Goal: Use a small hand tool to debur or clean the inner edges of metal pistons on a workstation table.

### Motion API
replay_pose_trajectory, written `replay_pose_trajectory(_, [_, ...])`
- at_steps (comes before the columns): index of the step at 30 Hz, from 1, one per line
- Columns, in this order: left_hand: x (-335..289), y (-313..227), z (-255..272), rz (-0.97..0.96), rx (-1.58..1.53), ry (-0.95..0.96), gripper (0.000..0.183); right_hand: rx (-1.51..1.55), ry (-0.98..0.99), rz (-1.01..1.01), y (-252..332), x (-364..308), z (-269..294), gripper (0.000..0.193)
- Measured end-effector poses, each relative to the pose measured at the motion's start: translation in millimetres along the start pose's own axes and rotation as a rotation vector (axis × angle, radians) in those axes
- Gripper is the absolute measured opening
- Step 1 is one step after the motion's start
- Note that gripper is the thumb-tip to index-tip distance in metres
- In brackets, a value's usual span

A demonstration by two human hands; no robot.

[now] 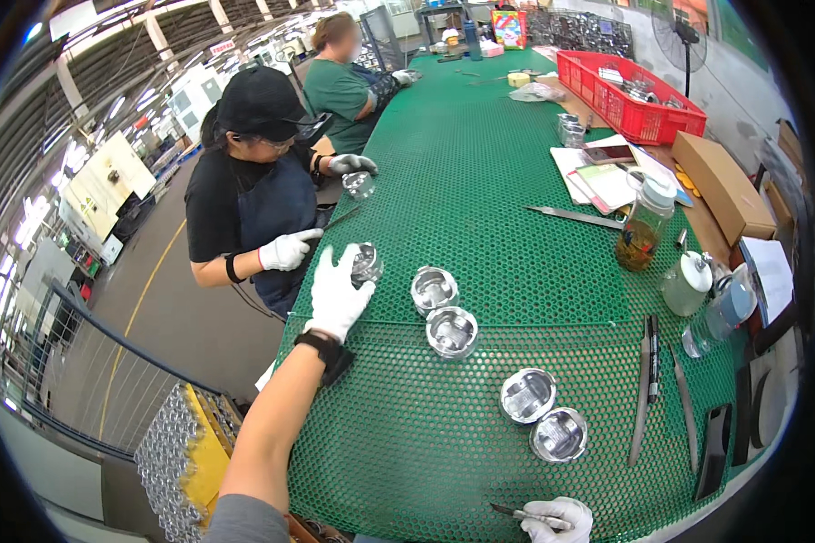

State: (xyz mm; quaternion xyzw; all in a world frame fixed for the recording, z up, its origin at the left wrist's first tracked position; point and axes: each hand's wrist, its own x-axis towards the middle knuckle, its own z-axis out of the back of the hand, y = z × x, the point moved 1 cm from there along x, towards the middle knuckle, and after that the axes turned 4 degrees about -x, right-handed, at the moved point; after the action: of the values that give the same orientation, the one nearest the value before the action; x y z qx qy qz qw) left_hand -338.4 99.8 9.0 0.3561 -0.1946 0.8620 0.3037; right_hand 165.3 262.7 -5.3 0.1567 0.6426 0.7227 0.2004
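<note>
From the head camera, here's the left hand [338, 297], white-gloved, left of centre, thumb and fingers spread about a metal piston [369, 264]. It's right up against it; whether the grip is firm, I cannot tell. Down at the bottom edge, right of centre, the right hand [561, 519] is clenched around a slim knife [516, 512], tip pointing left. Two more pistons [451, 332] sit together in the middle of the frame, and another pair [559, 434] lower right of them, all on the green mat [407, 398].

Now the containers! Upper right, a long red crate [627, 120] carries metal pieces and something pale, too small to name. Below it at the right, a glass jar [654, 201] with a pale lid holds amber liquid with dark bits settled low. Just beneath, a cloudy bottle [686, 285] with a white top; its contents are hard to read. Next to that, a clear bottle [723, 314] with a bluish end tilts near the right rim. Behind the jar, a cardboard box [724, 187], its inside out of sight. Far up top, a dark blue bottle [472, 41] stands upright.

Over at the upper left, a co-worker [249, 181] in a dark cap has one gloved hand at another piston [359, 185]; farther back sits a person in green [340, 95].
</note>
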Motion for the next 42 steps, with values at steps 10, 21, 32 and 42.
replay_pose_trajectory(10, [-14.2,-123.4,47.8,-0.717,-0.416,0.338,0.015,0.138,-0.048,-0.157,3.9,-1.4,3.8,0.028])
replay_pose_trajectory(21, [-129.5,-161.5,192.7,-0.460,-0.053,0.611,0.026,0.112,0.024,-0.071,5.4,-22.3,2.2,0.024])
replay_pose_trajectory(32, [-221.3,-142.6,196.9,0.283,-0.779,0.238,0.104,-0.399,0.175,0.585,96.3,42.7,-64.8,0.030])
replay_pose_trajectory(42, [-236.9,-159.7,199.8,0.316,-0.717,0.218,0.090,-0.791,0.208,0.765,76.8,56.4,-117.6,0.036])
